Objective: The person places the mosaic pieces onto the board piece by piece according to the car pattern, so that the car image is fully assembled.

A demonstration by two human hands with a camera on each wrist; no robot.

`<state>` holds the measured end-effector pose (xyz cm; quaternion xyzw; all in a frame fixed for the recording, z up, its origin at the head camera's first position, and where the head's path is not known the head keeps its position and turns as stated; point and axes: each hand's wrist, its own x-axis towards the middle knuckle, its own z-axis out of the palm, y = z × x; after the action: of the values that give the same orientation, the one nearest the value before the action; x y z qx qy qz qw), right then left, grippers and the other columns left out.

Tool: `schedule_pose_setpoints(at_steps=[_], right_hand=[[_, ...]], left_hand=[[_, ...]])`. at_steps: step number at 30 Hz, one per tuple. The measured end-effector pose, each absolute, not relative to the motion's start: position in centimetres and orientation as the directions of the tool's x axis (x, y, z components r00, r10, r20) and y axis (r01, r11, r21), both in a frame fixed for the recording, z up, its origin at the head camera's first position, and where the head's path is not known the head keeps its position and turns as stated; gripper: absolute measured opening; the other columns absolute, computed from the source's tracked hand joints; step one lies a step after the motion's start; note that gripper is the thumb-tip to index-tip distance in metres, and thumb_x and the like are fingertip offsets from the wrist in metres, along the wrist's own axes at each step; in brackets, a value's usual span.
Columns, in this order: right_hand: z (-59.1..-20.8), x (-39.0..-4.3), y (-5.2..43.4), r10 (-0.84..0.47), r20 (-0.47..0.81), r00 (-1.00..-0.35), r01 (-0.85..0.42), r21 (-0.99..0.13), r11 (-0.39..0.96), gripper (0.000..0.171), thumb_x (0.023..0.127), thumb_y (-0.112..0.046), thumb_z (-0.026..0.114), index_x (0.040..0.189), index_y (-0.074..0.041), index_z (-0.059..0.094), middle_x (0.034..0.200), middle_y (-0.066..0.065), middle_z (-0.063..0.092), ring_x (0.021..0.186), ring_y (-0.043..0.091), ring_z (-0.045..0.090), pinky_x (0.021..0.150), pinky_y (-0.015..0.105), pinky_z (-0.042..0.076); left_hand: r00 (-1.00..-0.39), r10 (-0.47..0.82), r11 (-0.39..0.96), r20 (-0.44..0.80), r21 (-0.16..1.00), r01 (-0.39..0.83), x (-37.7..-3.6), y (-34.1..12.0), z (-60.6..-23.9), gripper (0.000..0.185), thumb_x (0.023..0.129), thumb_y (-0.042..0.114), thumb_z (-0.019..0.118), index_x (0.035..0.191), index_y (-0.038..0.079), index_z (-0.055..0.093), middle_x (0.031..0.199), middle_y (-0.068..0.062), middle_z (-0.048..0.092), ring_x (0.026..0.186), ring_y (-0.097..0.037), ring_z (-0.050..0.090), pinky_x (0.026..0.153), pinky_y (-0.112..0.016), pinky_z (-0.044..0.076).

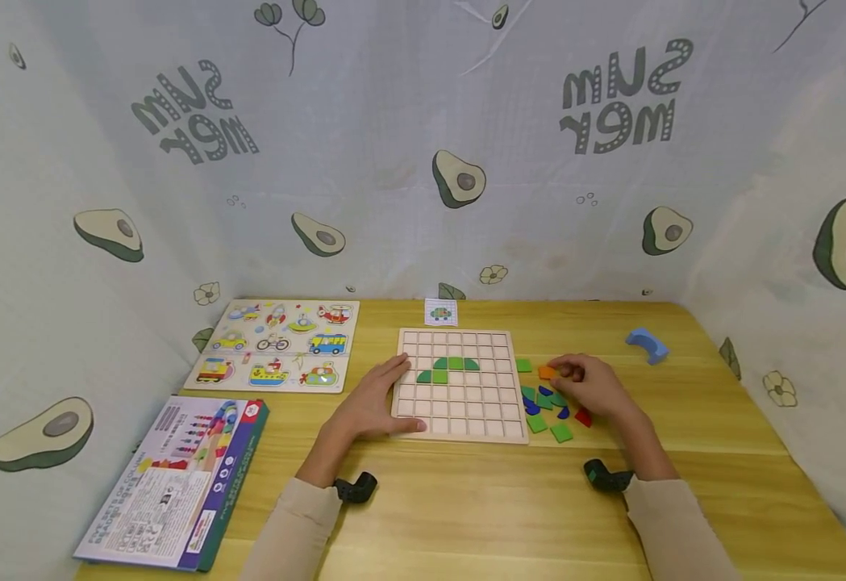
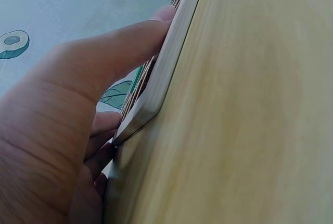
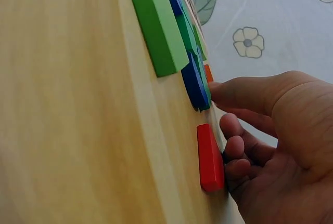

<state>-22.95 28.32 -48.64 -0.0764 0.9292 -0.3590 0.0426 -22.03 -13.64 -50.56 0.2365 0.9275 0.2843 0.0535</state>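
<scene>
- Hard to see first: right hand (image 1: 591,386) covers part of the loose tile pile (image 1: 548,407), so we can't count the pcs under it. In the right wrist view the fingers (image 3: 244,146) are curled over the table w/ a red tile (image 3: 210,157) just below them, but we can't tell for sure if the fingertips pinch the orange tile (image 1: 547,372) or just touch it.
- Left wrist view is mostly palm + table; the grid itself barely shows there.
- Left hand (image 1: 375,401) lies flat & spread on the left edge of the grid board (image 1: 459,420), thumb (image 2: 119,52) straight along the rim, fingers reaching onto the squares.
- The board sits between both hands, roughly square, its sides running parallel to the table (image 1: 466,500) edges. Green tiles (image 1: 450,368) already sit in it, beyond the left hand's fingertips, forming a dome shape w/ its long axis running left-right.
- Orange tile is at the right hand's fingertips, just off the board's right edge.
- Around: vehicle puzzle (image 1: 277,345) far side of the left hand, a box (image 1: 176,480) further out left, small pattern card (image 1: 440,311) past the board, blue block (image 1: 648,344) beyond the right hand.
</scene>
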Motion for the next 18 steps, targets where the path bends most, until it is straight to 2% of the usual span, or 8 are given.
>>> schedule_pose_setpoints(at_steps=[7,18], right_hand=[[-48.5,-23.0,28.3,-0.153,-0.016,-0.988,-0.102,-0.677,0.728,0.037,0.100,-0.022,0.070,0.130,0.000,0.067,0.107,0.013,0.063,0.087,0.022,0.052,0.069,0.025,0.047],[-47.9,-22.6,27.0,-0.136,-0.002,-0.991,-0.099,-0.672,0.734,0.043,0.099,-0.029,0.071,0.131,0.000,0.066,0.114,0.017,0.067,0.093,0.024,0.059,0.077,0.029,0.051]], left_hand=[[-0.884,0.466,0.723,0.027,0.564,0.399,-22.1,-13.7,-50.5,0.111,0.074,0.065,0.081,0.161,0.013,0.036,0.172,-0.001,0.026,0.158,-0.034,0.024,0.126,-0.058,0.028],[-0.886,0.463,0.732,0.013,0.558,0.391,-22.3,-13.7,-50.6,0.112,0.074,0.065,0.081,0.162,0.014,0.036,0.172,0.001,0.024,0.159,-0.032,0.023,0.127,-0.055,0.027]])
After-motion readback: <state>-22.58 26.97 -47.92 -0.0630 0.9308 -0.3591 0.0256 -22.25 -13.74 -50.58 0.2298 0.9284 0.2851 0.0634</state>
